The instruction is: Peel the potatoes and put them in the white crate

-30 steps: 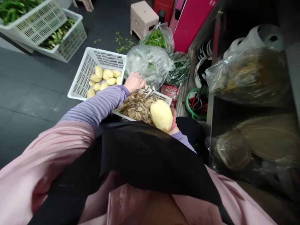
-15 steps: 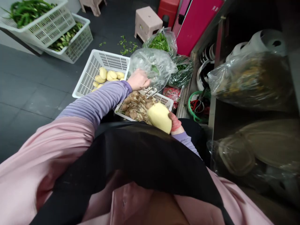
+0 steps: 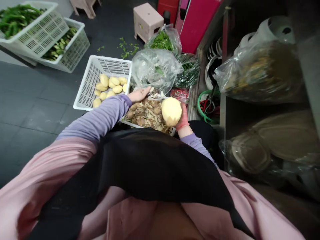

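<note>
My right hand (image 3: 183, 117), which seems to wear a reddish glove, grips a large potato (image 3: 171, 110) from its right side. The potato is mostly peeled, with a brownish patch low on it. To the left, my left hand (image 3: 139, 95) is closed with its thumb side up; the peeler seen in it earlier is mostly hidden now. Below both hands lies a white basket (image 3: 130, 124) heaped with brown potato peelings (image 3: 147, 115). Several peeled potatoes (image 3: 114, 81) sit in a white crate (image 3: 83, 88) beside my left forearm.
Plastic bags of greens (image 3: 162, 41) and a clear bag (image 3: 156, 68) lie beyond the baskets. Stacked vegetable crates (image 3: 53, 31) stand far left, a stool (image 3: 147, 20) at the back. At right are a green basket with scissors (image 3: 206, 106) and a shelf with a bagged load (image 3: 262, 73).
My left hand has drawn back left and turned, so the peeler no longer shows clearly. The potato has been turned and raised slightly in my right hand. The whole view has shifted a little.
</note>
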### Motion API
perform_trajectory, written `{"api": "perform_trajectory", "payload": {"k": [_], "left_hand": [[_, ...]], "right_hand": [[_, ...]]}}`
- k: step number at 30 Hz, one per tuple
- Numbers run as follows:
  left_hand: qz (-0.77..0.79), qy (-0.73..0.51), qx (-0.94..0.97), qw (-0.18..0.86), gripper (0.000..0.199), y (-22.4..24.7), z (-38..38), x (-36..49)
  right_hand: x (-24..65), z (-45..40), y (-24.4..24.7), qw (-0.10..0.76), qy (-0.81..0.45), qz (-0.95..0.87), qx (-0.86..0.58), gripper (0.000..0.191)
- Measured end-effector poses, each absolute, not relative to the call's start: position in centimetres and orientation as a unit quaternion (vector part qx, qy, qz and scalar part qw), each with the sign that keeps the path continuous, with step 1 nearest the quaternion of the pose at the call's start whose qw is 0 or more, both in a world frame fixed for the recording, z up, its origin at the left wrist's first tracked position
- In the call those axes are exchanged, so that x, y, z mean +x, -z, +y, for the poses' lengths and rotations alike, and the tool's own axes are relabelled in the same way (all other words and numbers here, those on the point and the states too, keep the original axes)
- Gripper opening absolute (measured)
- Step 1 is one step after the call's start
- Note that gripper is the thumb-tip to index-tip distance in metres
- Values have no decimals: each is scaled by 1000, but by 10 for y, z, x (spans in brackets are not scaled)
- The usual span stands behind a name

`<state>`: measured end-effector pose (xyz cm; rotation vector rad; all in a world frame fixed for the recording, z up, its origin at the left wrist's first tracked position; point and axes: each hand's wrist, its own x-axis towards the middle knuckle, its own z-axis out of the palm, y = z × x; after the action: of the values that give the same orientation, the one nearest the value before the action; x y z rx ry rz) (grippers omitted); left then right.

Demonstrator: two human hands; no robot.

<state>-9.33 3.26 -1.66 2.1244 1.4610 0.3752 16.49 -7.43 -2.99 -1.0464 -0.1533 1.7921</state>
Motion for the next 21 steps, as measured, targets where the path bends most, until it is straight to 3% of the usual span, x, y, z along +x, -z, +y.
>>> {"api": "perform_trajectory", "payload": {"k": [3,9,21], "left_hand": [[513,-106,778,347,49,7,-7,-82],[509,-64,802,305,26,-23,-50,-26],[591,67,734,328,22,-30,-82,-7]], "right_hand": [[168,-48,41,566,-703,-32,-429,48],[163,-21,42,614,-662,-10,-431,42],[159,0,77,647,-595,37,-476,47]]}}
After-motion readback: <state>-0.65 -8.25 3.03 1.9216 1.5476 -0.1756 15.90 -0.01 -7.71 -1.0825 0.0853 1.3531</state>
